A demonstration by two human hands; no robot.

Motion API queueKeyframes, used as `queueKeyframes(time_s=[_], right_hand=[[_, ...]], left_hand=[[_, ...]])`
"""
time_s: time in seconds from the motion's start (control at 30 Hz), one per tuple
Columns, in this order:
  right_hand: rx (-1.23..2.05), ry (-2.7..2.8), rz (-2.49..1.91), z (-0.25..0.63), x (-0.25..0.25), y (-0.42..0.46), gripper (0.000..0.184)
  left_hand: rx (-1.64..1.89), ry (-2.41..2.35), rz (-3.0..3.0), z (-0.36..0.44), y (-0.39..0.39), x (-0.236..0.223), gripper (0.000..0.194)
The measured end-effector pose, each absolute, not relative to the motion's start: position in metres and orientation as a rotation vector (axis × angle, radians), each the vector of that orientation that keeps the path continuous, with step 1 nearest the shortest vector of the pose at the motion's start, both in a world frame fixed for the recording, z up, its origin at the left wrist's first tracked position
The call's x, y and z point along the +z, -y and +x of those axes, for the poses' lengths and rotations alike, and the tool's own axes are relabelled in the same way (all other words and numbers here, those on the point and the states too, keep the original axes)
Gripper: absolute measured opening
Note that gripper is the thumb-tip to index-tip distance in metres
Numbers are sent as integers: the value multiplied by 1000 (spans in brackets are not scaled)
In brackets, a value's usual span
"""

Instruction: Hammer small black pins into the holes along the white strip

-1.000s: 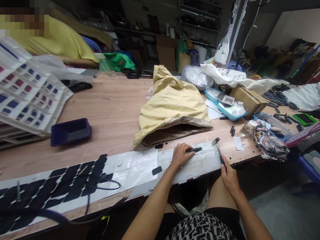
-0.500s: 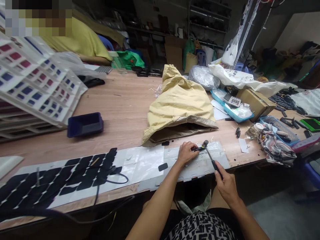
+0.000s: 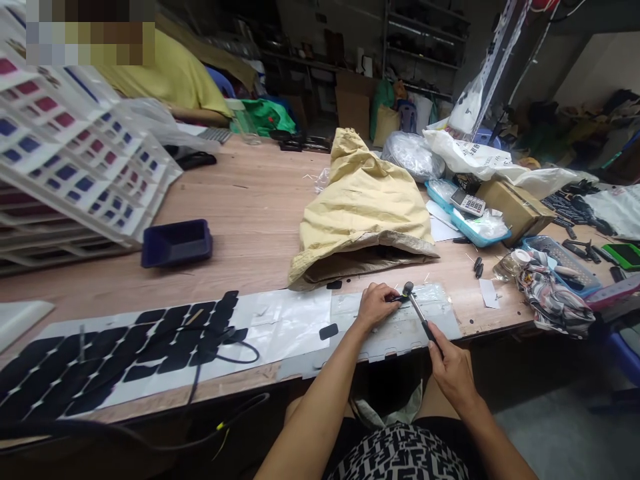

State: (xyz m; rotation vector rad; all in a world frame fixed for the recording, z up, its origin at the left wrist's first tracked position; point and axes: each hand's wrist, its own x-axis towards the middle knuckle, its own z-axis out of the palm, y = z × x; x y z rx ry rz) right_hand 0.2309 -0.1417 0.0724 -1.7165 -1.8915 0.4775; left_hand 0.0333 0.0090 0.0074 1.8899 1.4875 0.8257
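Your right hand [image 3: 451,367] grips the hammer [image 3: 421,311]. Your left hand [image 3: 375,305] pinches the black piece [image 3: 396,299] — keep it left of the blow.

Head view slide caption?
Left hand holds a black part; right hand holds a hammer, its head near the part.

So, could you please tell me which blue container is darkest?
The tray left of the yellow bag: deep navy, while the basket at right and the container by the calculator are light blue.
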Motion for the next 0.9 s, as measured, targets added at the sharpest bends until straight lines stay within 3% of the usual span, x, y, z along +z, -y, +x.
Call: queueKeyframes(time_s=[0.33, 0.7, 0.9], right_hand=[[590, 1891, -1667, 226, 70, 143, 46], [374, 1686, -2049, 280, 51, 128, 51], [281, 1688, -2059, 277, 35, 129, 51]], left_hand=[[843, -1480, 1869, 33, -8, 10, 11], [867, -1417, 1878, 30, -10, 11, 13], [1105, -1212, 1807, 26, 31, 27, 17]])
